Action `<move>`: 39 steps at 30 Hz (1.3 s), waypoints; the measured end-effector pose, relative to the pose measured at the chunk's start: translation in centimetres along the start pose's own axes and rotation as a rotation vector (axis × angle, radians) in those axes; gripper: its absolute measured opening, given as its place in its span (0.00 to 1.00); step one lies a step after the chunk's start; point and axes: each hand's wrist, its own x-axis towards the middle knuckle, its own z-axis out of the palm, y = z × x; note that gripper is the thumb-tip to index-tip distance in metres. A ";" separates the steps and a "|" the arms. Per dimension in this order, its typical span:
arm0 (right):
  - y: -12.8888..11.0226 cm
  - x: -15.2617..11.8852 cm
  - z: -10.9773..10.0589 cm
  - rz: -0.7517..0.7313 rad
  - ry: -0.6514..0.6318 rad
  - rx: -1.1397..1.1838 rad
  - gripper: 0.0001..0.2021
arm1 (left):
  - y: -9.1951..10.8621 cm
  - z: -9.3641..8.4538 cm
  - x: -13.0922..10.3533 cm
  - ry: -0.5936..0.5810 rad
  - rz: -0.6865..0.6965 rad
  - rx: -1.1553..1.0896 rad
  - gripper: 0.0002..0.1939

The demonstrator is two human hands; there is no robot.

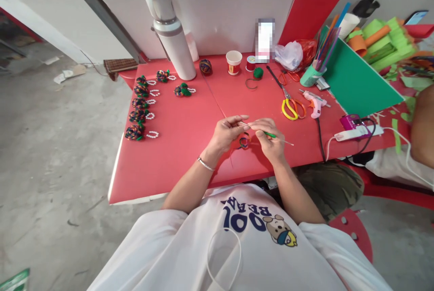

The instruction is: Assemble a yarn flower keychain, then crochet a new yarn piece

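My right hand (270, 140) is closed on a crochet hook (270, 135) with a green grip, its thin metal end pointing out to the right. Close beside it, my left hand (228, 133) pinches multicoloured yarn at the hook's other tip. From there a strand runs up and left to a dark multicoloured yarn ball (205, 67) near the wall. Below the fingers hangs a small loop of crocheted yarn (244, 141). The exact stitch at the fingertips is too small to make out.
Yarn pieces with white bead loops (134, 131) line the red table's (162, 164) left side. A white flask (178, 51), paper cup (233, 62), green yarn ball (258, 73), scissors (290, 108), pink glue gun (317, 104) and power strip (359, 133) stand around. Another person's arm (422, 123) is at right.
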 end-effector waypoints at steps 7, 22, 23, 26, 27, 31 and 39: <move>0.0 -1.2 1.1 -0.185 0.033 -0.364 0.08 | -0.1 -0.4 0.1 -0.040 -0.058 -0.124 0.23; -0.5 3.2 -4.9 -0.044 -0.216 -0.030 0.10 | 0.7 -0.8 -0.1 -0.087 -0.126 -0.013 0.16; -0.5 3.1 -4.9 -0.003 -0.201 -0.008 0.09 | 0.7 -0.8 -0.1 -0.094 -0.125 -0.012 0.15; -0.1 2.6 -4.3 0.104 -0.121 0.107 0.10 | 0.7 -0.8 -0.1 -0.120 -0.114 -0.028 0.16; 0.1 2.3 -3.8 0.123 -0.089 0.158 0.11 | 0.6 -0.7 -0.1 -0.127 -0.110 -0.034 0.17; 0.4 0.8 -1.1 0.112 -0.029 0.169 0.09 | 0.2 -0.3 -0.2 -0.097 -0.080 -0.041 0.22; -0.2 -1.2 1.5 -0.272 0.095 -0.470 0.10 | -0.7 -0.2 0.2 0.010 -0.002 -0.066 0.25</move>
